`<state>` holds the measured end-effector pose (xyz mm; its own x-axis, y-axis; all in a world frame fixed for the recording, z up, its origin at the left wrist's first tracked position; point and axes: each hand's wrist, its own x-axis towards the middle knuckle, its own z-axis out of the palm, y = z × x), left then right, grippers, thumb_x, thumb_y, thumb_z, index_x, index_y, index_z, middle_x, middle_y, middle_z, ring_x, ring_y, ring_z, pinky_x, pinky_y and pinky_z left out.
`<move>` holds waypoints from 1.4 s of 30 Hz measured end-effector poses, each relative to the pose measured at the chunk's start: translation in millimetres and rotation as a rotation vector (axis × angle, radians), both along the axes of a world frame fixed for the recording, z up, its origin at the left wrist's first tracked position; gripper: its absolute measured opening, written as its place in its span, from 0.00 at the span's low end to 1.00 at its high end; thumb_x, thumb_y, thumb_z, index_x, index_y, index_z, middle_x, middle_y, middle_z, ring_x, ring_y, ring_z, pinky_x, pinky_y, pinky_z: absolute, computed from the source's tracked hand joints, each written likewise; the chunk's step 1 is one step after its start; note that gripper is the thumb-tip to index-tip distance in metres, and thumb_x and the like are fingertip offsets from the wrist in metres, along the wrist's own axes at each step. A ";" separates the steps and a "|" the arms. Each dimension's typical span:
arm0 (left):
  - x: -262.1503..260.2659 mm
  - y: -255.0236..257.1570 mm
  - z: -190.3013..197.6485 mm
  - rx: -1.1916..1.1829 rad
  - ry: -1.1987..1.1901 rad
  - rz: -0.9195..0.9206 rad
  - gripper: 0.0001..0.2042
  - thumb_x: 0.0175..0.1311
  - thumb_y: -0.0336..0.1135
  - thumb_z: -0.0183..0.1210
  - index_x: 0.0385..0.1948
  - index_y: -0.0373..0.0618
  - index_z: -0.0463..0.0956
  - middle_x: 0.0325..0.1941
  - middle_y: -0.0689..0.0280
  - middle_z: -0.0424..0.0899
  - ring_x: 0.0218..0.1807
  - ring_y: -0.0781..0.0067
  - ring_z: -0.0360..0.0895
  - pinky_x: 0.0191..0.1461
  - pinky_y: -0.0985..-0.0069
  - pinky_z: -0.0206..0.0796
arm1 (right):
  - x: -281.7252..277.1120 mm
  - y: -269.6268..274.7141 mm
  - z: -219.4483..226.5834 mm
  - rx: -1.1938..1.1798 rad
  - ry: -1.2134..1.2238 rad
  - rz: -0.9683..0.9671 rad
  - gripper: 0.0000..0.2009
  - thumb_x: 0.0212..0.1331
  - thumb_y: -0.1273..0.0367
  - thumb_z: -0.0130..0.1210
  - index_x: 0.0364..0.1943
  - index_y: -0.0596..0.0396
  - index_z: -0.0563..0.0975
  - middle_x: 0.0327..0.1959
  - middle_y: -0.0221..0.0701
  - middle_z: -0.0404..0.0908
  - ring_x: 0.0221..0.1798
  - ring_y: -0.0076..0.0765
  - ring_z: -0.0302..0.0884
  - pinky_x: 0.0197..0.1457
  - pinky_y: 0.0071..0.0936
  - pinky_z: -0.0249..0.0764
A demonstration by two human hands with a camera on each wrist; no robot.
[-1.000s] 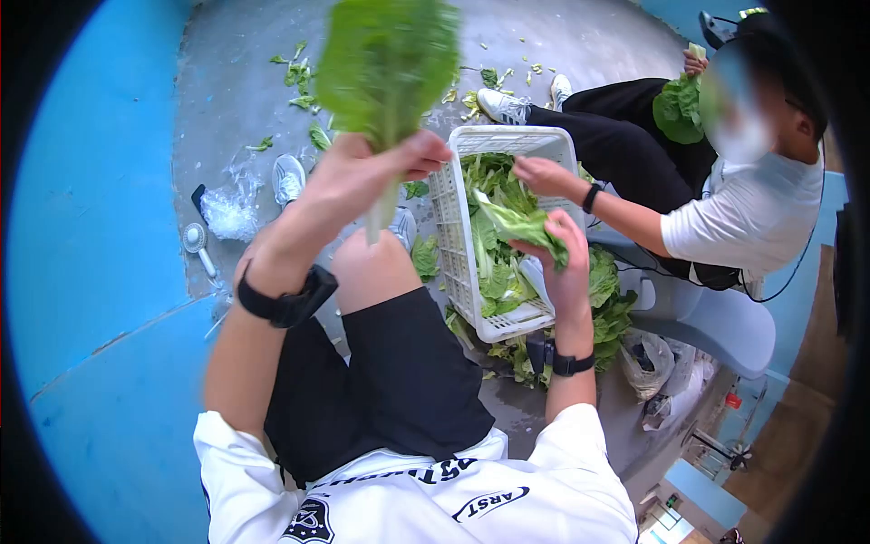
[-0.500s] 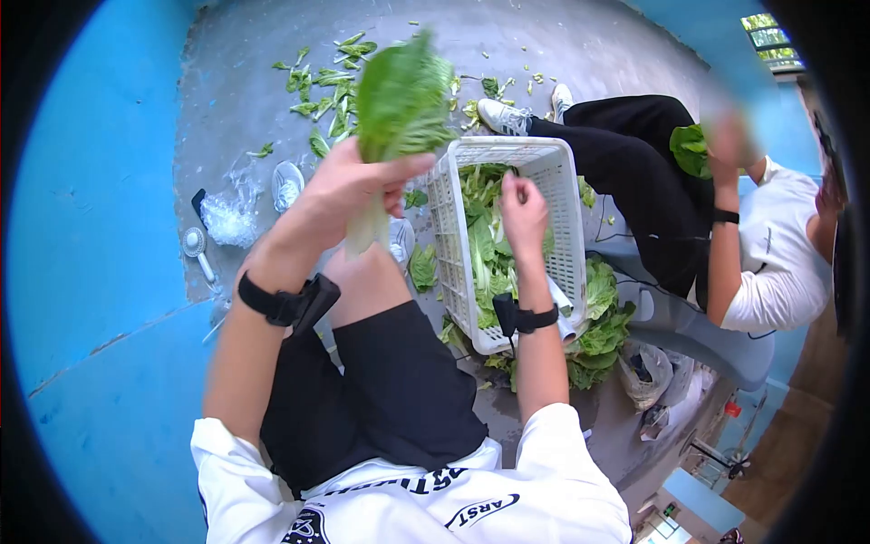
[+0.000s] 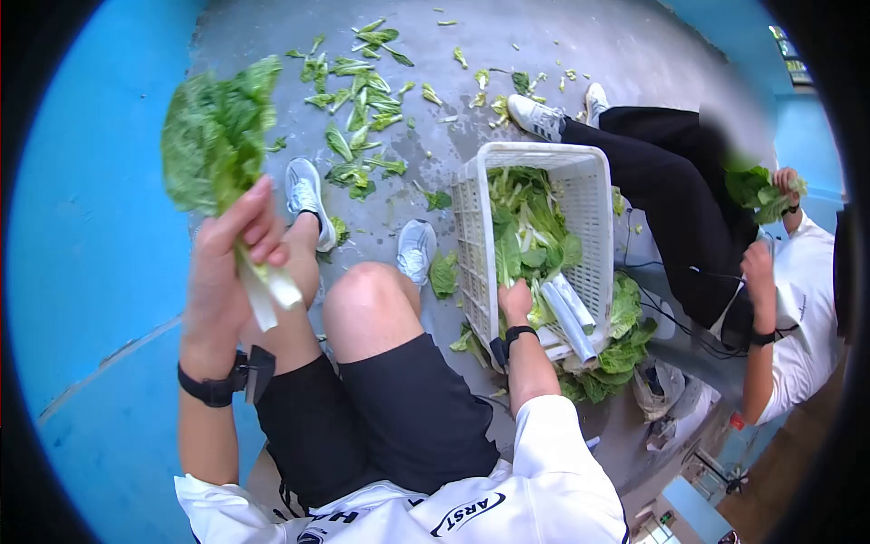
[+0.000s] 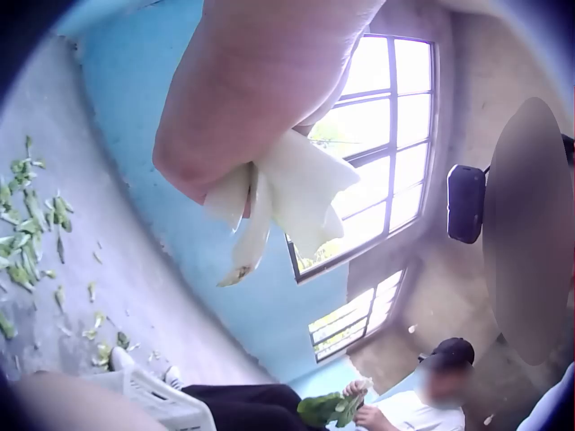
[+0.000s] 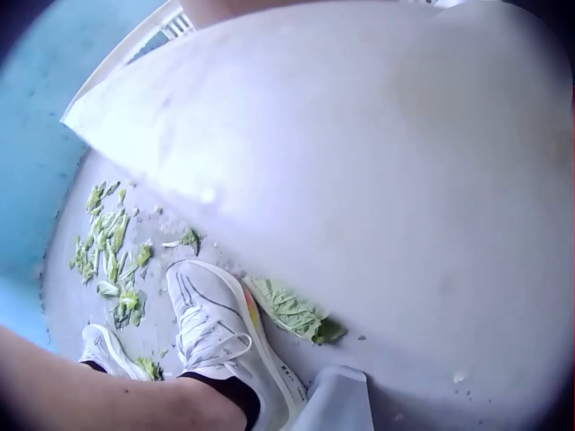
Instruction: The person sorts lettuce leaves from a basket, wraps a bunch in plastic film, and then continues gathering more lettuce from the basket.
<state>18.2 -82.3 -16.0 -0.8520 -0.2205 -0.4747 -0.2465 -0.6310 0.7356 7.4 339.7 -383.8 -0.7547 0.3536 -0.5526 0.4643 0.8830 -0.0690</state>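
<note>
My left hand (image 3: 237, 238) is raised on the left above the knee. It grips a bunch of cabbage leaves (image 3: 216, 136), crinkled green tops upward and white stalks poking out below the fingers. In the left wrist view the pale stalk ends (image 4: 301, 193) show under that hand. My right hand (image 3: 517, 302) reaches down inside the near left corner of a white slatted crate (image 3: 467, 227), among cabbage leaves (image 3: 535, 213) heaped in it. Its fingertips are hidden there, so I cannot tell whether it holds a leaf. A blurred pale surface fills most of the right wrist view.
A shiny silvery roll (image 3: 569, 317) lies across the crate's near end. Trimmed leaf scraps (image 3: 362, 91) litter the floor beyond my shoes (image 3: 415, 252). More cabbage leaves (image 3: 621, 340) lie beside the crate. On the right sits another person (image 3: 802, 308) holding a leafy green (image 3: 757, 192).
My left hand has swung left with its cabbage leaves. The right hand held a leaf over the crate a second ago, was bare above it, then went down into the near left corner.
</note>
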 end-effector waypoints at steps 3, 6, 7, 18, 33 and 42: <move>10.8 -7.9 -2.4 -0.011 -0.011 0.033 0.11 0.70 0.35 0.49 0.25 0.48 0.63 0.18 0.77 0.56 0.18 0.88 0.55 0.23 0.85 0.57 | -13.1 10.6 0.3 0.029 0.012 0.031 0.21 0.49 0.58 0.57 0.42 0.60 0.77 0.41 0.52 0.81 0.46 0.58 0.78 0.52 0.47 0.72; 23.6 -10.6 -1.9 0.062 0.017 0.107 0.05 0.73 0.33 0.44 0.39 0.45 0.66 0.18 0.76 0.55 0.18 0.88 0.55 0.21 0.86 0.56 | -27.3 36.8 3.0 -0.209 0.069 0.054 0.21 0.47 0.60 0.55 0.41 0.61 0.79 0.40 0.53 0.80 0.45 0.58 0.78 0.50 0.43 0.73; 27.8 -10.9 -1.5 0.066 0.020 0.105 0.05 0.73 0.33 0.44 0.39 0.45 0.66 0.18 0.76 0.55 0.18 0.88 0.55 0.21 0.86 0.56 | -31.3 36.1 29.2 -0.304 0.073 0.059 0.20 0.48 0.62 0.58 0.42 0.62 0.79 0.39 0.49 0.82 0.43 0.51 0.81 0.48 0.38 0.74; 63.8 16.1 23.2 0.319 0.166 0.046 0.07 0.74 0.35 0.43 0.40 0.43 0.67 0.19 0.74 0.57 0.19 0.85 0.56 0.23 0.84 0.60 | 0.4 74.1 86.5 -0.684 0.425 -0.178 0.21 0.49 0.62 0.67 0.44 0.63 0.79 0.33 0.35 0.83 0.37 0.24 0.77 0.42 0.23 0.72; 86.4 51.8 60.3 0.291 0.208 -0.072 0.07 0.71 0.38 0.48 0.38 0.46 0.68 0.22 0.75 0.62 0.22 0.84 0.62 0.31 0.81 0.64 | 24.6 79.9 89.0 -1.003 0.406 -0.474 0.19 0.56 0.78 0.57 0.53 0.61 0.68 0.39 0.37 0.83 0.41 0.29 0.81 0.44 0.25 0.75; 106.9 62.9 59.3 0.376 0.210 -0.142 0.07 0.70 0.39 0.50 0.38 0.47 0.69 0.22 0.74 0.63 0.23 0.82 0.64 0.34 0.77 0.64 | 11.6 46.3 131.5 -0.990 0.524 -0.226 0.12 0.57 0.73 0.59 0.45 0.60 0.75 0.40 0.33 0.83 0.44 0.26 0.79 0.49 0.22 0.71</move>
<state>125.1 -19.4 43.2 -0.9479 0.0604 -0.3129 -0.2198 -0.8348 0.5048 19.0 386.1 -252.3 -0.9490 0.0952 -0.3005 0.3148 0.2328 -0.9202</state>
